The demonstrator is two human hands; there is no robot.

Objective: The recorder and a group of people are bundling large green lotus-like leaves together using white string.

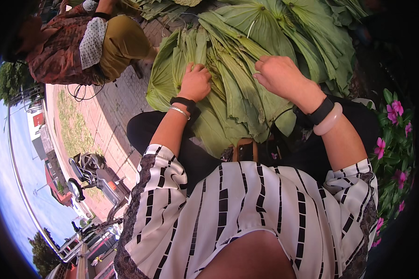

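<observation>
Large green lotus leaves point(230, 87) lie overlapping in a heap before me and across my lap, some folded, with veins running to their centres. My left hand point(195, 82) rests on the leaves at the left of the heap, its fingers bent over them; whether it grips one is hidden. Above the right part of the heap is my right hand point(274, 75), its fingers curled and thumb near the forefinger; I cannot tell whether something thin is between them. A pale stalk or strip point(251, 29) lies on a broad leaf beyond it.
A co-worker in mustard trousers point(124, 45) sits at the upper left on brick paving point(122, 101). Pink flowers point(380, 148) grow close by my right arm. A parked scooter point(104, 185) stands at the left. Further leaves point(157, 8) lie at the top.
</observation>
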